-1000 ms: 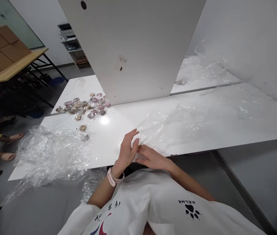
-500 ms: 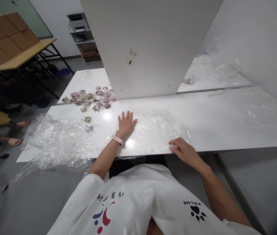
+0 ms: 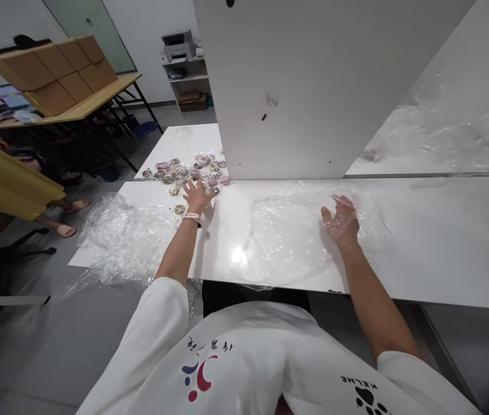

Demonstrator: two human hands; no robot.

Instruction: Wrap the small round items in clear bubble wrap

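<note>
My left hand (image 3: 198,197) is open with its fingers spread, reaching to the near edge of a pile of small, round, individually wrapped items (image 3: 180,172), brown and pinkish. Whether the fingertips touch them I cannot tell. One loose wrapped item (image 3: 179,210) lies just left of the wrist. A clear plastic sheet or bag (image 3: 285,230) is spread in front of me. My right hand (image 3: 343,223) is at its right part, thumb and fingers apart, with clear plastic lying over the fingers. Whether the hand is inside a bag or only under a layer is unclear.
Crumpled clear plastic (image 3: 127,242) covers the left of the white table (image 3: 222,253) and hangs over its front edge. A tall white panel (image 3: 305,86) stands behind. More plastic (image 3: 447,138) lies at the back right. A person in a yellow garment (image 3: 15,178) is at the left.
My left hand has left the plastic and moved left to the wrapped items. My right hand has gone from the sheet's near edge forward under clear plastic. The view has shifted left.
</note>
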